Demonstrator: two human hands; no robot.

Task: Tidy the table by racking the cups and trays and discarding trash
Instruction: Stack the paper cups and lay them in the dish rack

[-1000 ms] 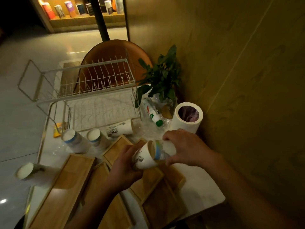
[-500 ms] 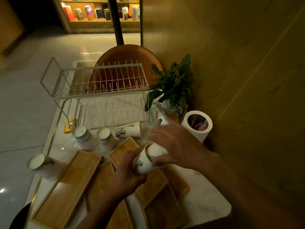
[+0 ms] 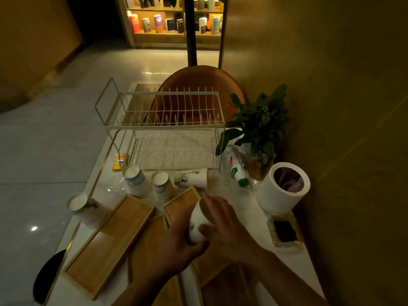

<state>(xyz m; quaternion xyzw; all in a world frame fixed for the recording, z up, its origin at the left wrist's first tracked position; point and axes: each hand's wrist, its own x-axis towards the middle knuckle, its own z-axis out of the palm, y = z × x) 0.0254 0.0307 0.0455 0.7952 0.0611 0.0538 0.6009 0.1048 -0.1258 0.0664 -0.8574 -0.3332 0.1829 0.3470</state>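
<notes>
Above the near middle of the counter (image 3: 260, 221), a white cup (image 3: 197, 226) is held between both hands. It is gripped from below by the left hand (image 3: 178, 244), whose fingers are curled around its base; the right hand (image 3: 223, 226) is laid over its upper side, thumb pressed against the cup wall. Beneath the hands, several wooden trays (image 3: 110, 241) are spread flat across the near half of the counter, some overlapping. At the left edge a white cup with a dark print (image 3: 85, 208) is set. Further back, two blue-banded cups (image 3: 134, 181) are placed side by side, and another printed cup (image 3: 191, 178) is laid on its side beside them. Toward the right edge a white bin (image 3: 280, 191) is seen, with a tipped plastic bottle (image 3: 235, 166) just behind it. At the far edge a two-tier wire rack (image 3: 163, 127) is stood, a potted plant (image 3: 260, 127) at its right.
</notes>
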